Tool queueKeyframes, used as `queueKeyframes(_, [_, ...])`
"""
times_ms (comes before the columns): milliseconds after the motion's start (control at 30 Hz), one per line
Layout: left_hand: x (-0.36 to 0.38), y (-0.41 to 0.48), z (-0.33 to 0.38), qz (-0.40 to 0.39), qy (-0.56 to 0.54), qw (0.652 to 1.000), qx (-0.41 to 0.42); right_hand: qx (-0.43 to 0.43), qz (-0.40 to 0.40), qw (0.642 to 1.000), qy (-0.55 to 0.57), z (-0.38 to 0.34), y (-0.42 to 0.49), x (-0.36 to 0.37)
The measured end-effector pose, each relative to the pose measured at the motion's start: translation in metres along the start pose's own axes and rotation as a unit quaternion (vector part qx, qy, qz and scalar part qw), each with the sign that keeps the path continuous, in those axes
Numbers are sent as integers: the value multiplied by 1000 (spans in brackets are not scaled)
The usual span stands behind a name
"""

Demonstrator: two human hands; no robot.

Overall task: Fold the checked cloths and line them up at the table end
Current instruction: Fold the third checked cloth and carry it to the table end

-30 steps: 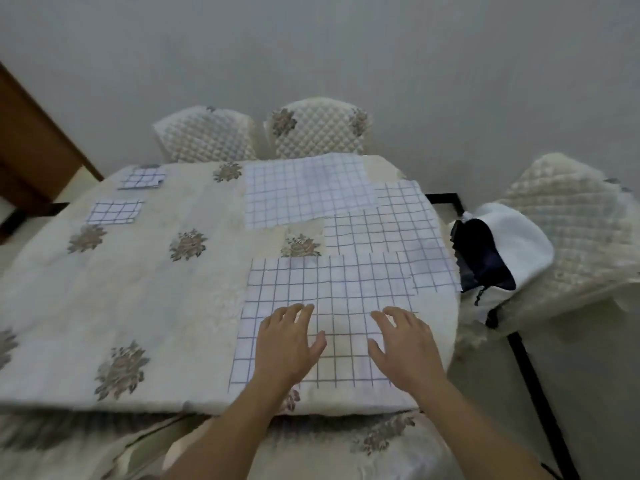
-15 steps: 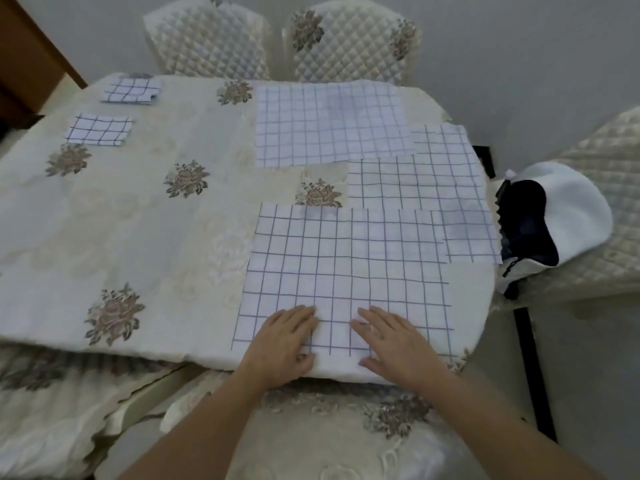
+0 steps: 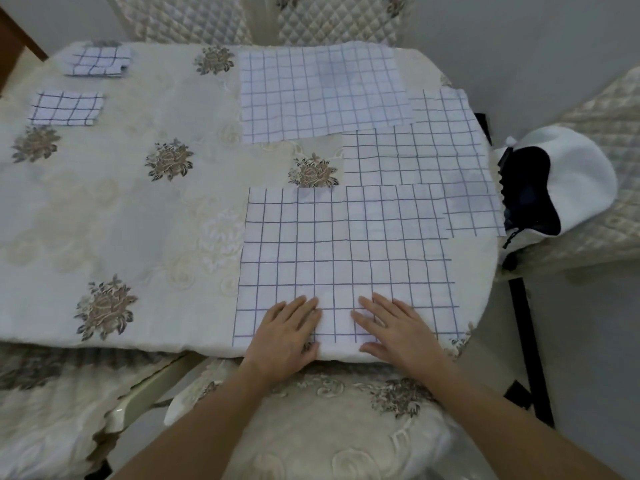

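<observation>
Three white cloths with dark blue checks lie spread flat on the right half of the table: the nearest cloth (image 3: 346, 258), a middle cloth (image 3: 426, 161) partly under it, and a far cloth (image 3: 318, 91). Two folded checked cloths sit at the far left end, one (image 3: 67, 108) nearer and one (image 3: 98, 61) behind it. My left hand (image 3: 287, 332) and my right hand (image 3: 394, 329) rest flat, fingers apart, on the near edge of the nearest cloth, palms at the table's rim. Neither hand grips anything.
The table (image 3: 114, 216) wears a cream cover with brown flower patches. A quilted chair with a white and dark garment (image 3: 561, 181) stands at the right. Two quilted chairs (image 3: 332, 19) stand at the far side, and a cushioned seat (image 3: 329, 434) is below my arms.
Both hands slid back along the nearest cloth to its near edge. The camera tipped downward and closer, so the table fills more of the view.
</observation>
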State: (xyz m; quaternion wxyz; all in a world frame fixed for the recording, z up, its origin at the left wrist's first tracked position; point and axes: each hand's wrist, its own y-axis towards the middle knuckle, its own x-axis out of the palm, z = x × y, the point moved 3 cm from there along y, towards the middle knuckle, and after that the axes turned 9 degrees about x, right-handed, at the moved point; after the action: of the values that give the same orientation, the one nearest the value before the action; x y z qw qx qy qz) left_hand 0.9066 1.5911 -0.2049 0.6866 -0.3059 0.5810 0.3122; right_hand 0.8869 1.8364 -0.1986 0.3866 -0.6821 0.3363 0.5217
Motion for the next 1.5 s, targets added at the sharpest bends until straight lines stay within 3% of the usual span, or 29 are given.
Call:
queueKeyframes(167, [-3, -1, 4, 18, 30, 999, 34, -5, -5, 1000, -18, 0, -4, 4])
queueKeyframes(300, [-3, -4, -1, -10, 40, 997, 62, -23, 18, 999, -43, -1, -4, 5])
queueKeyframes(533, [-2, -5, -9, -4, 13, 997, 78, -43, 31, 995, -82, -10, -5, 5])
queueKeyframes(867, [-11, 0, -16, 57, -82, 994, 39, -14, 36, 999, -4, -1, -5, 7])
queueKeyframes(967, [-12, -8, -25, 55, -84, 994, 44, -8, 27, 999, 40, 11, -8, 5])
queueKeyframes(1167, [-14, -27, -54, 43, -138, 989, -20, -3, -31, 999, 23, 47, -19, -8])
queueKeyframes(1367, [-20, -34, -55, 42, -114, 993, -8, -2, -10, 997, 78, 56, -31, -11])
queueKeyframes(1500, [-17, -40, -61, 3, -118, 993, 11, 24, -50, 993, 101, 63, -33, -7])
